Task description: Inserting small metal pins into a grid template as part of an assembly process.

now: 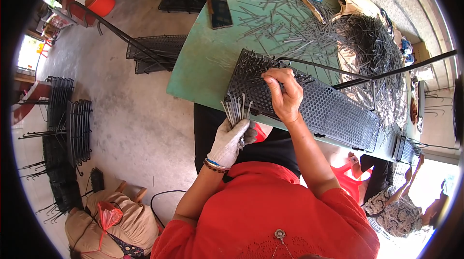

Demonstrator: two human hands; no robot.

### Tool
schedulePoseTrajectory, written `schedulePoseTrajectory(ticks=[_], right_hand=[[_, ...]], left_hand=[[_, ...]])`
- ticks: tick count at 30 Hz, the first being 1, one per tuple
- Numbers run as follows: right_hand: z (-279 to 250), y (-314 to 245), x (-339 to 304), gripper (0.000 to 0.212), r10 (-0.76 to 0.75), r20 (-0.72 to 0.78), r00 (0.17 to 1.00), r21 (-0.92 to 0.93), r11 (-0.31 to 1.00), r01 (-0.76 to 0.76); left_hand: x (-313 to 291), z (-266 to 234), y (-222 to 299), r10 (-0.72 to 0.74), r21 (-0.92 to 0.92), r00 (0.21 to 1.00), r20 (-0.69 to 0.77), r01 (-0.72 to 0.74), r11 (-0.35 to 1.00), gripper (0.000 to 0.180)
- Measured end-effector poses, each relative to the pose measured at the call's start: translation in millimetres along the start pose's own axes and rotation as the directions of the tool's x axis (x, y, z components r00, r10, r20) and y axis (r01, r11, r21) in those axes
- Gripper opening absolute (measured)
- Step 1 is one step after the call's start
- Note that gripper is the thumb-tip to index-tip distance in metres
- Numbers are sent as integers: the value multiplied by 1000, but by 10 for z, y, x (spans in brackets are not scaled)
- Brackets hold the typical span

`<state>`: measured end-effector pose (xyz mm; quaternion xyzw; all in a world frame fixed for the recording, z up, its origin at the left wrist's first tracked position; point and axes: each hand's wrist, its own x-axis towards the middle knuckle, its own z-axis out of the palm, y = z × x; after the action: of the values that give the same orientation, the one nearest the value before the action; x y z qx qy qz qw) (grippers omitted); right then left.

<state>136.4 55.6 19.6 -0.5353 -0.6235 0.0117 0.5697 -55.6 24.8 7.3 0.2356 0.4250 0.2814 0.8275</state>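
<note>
My left hand, in a whitish glove, is closed round a bundle of thin grey metal rods; several have bent tips, and they point up and away from me. To its right, my bare right hand is pinched above a long black perforated metal rack. What sits between its thumb and forefinger is too small to make out. Many dark rod ends crowd the holes at the rack's left end. The rack lies aslant along the near edge of a green table.
Loose rods are strewn over the table, with a dense heap at right. A phone lies near the far left edge. A long black bar juts right from the rack. Black racks stand at left; a co-worker's patterned sleeve is at right.
</note>
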Motion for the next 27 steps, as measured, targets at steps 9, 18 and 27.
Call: schedulePoseTrajectory(ticks=[9, 18, 27], right_hand=[[82, -23, -24, 7, 100, -101, 990, -87, 990, -109], [173, -56, 108, 11, 32, -73, 997, -154, 987, -43], [218, 3, 83, 13, -32, -83, 996, -205, 979, 14]], left_hand=[[-10, 23, 0, -2, 8, 1000, -16, 2, 1000, 20], [2, 12, -16, -9, 10, 1000, -13, 9, 1000, 21], [16, -18, -20, -18, -10, 1000, -25, 18, 1000, 14]])
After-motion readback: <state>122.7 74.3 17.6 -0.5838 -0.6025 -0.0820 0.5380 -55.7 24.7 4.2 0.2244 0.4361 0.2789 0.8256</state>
